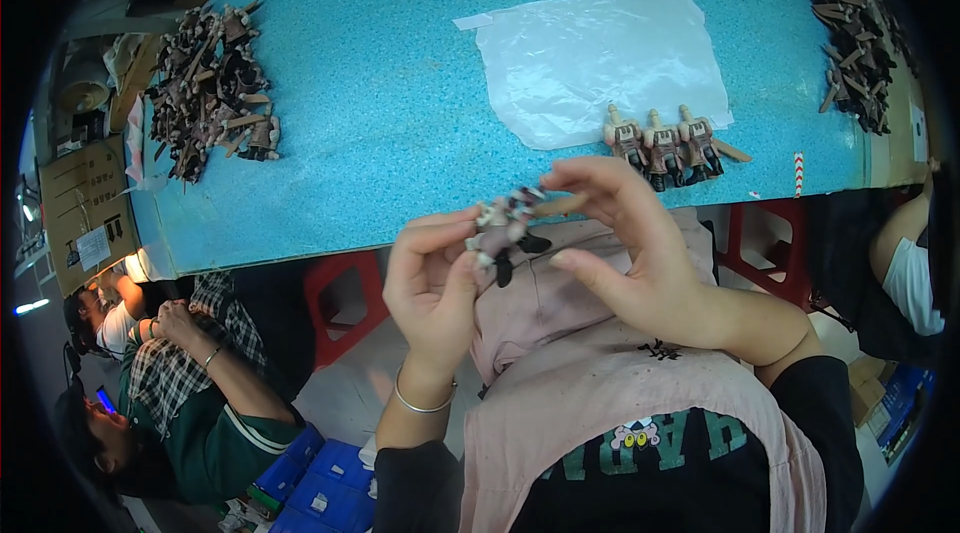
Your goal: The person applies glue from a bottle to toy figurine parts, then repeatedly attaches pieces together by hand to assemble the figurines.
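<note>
Over the near edge of the blue table, my left hand (pixel 428 278) pinches a small figurine (pixel 503 236) between thumb and fingers. The figurine has a mauve-brown body and dark feet; its upper part is blurred. My right hand (pixel 645 258) curves around its other side, with the thumb held well apart from the fingers. Those fingertips are close to the figurine's upper end, and whether they touch it I cannot tell. Three similar figurines (pixel 663 146) lie side by side beyond my right hand, partly on a thin white plastic sheet (pixel 605 58).
A heap of figurines (pixel 212 83) lies at the table's left, and another heap (pixel 858 43) at the far right. A red-and-white striped strip (pixel 798 175) is near the right front edge. Red stools (pixel 345 303) stand below the table. Another person (pixel 200 413) sits at left, near blue bins (pixel 325 483).
</note>
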Available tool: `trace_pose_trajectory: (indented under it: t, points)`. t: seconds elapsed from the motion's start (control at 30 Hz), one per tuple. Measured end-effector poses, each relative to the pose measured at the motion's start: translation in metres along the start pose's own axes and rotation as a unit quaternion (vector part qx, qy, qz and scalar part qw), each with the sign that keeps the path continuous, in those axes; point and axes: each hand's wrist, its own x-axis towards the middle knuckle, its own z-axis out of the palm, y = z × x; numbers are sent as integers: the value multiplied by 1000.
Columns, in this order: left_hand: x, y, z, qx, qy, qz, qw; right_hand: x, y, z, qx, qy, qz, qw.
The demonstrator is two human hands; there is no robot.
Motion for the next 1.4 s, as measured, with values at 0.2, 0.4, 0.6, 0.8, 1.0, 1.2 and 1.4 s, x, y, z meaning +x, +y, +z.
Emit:
trace_pose_trajectory:
  t: [0.2,0.4,0.6,0.8,1.0,1.2,1.4]
  points:
    - [-10,10,2,83,-19,30,996,2,-6,-13,286,-165,253,909]
    - [-2,9,-3,-35,-118,-37,992,-2,5,-16,180,-196,150,952]
    - [5,7,-1,-195,-180,-173,948,-5,10,-15,129,-208,111,963]
    - [2,11,6,-156,-186,-144,959,-2,5,-19,51,-205,81,974]
    - [-2,24,24,-111,-63,-94,987,-2,5,-11,34,-177,88,980]
    - [6,16,4,-95,-184,-130,970,-7,5,-11,33,-140,30,989]
    - [5,12,4,-91,-194,-137,967,-3,5,-9,57,-136,7,989]
